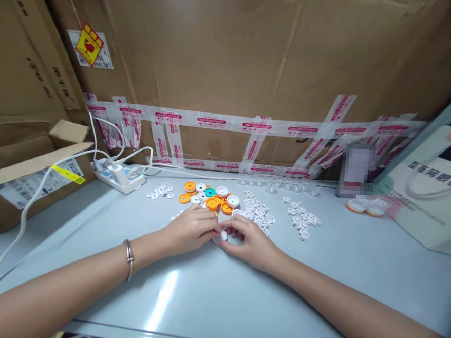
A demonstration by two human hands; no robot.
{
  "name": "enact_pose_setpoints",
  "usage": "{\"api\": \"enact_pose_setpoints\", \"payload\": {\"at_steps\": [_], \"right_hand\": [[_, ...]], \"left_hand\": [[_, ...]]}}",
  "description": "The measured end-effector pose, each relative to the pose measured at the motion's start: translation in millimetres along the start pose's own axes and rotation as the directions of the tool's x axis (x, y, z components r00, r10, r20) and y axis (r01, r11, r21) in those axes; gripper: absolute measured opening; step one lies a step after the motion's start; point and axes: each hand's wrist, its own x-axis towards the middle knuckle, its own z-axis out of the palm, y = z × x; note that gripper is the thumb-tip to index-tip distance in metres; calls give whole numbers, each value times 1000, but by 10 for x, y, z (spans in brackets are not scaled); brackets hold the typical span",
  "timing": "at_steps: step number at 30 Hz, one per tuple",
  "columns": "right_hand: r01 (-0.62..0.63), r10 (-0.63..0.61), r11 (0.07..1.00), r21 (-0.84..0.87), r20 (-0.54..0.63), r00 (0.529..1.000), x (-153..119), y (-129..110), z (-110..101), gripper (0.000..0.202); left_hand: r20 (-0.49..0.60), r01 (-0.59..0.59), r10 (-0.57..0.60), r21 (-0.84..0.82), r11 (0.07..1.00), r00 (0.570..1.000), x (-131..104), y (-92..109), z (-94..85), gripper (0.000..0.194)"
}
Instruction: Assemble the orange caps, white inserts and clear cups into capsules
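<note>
Left hand (191,230) and right hand (252,241) are grasping a white disc (223,235); orange caps (212,204) are lying beyond that grip.

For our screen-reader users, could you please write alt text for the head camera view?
A person's left hand and right hand hold a small white part between them over a grey-blue table. Beyond lie orange, white and teal round pieces near smaller white pieces, with large cardboard behind.

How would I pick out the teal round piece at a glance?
Start at the tall cardboard behind the table. Before it, just beyond the left hand, lie orange and white round pieces. The teal round piece is the only vivid blue-green one.
</note>
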Motion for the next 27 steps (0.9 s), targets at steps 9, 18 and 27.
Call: {"api": "enact_pose_setpoints", "payload": {"at_steps": [9,18,27], "right_hand": [[-31,31,999,11,-11,999,-18,-33,-39,24],[-33,38,994,101,-42,998,-13,-34,-30,21],[-68,72,997,48,-79,994,-44,-63,-29,14]], "left_hand": [[59,73,-66,-123,990,996,-93,-52,-175,13],[176,17,9,-143,990,984,-179,-120,-147,27],[177,46,-12,-189,981,984,-184,-120,-129,32]]}}
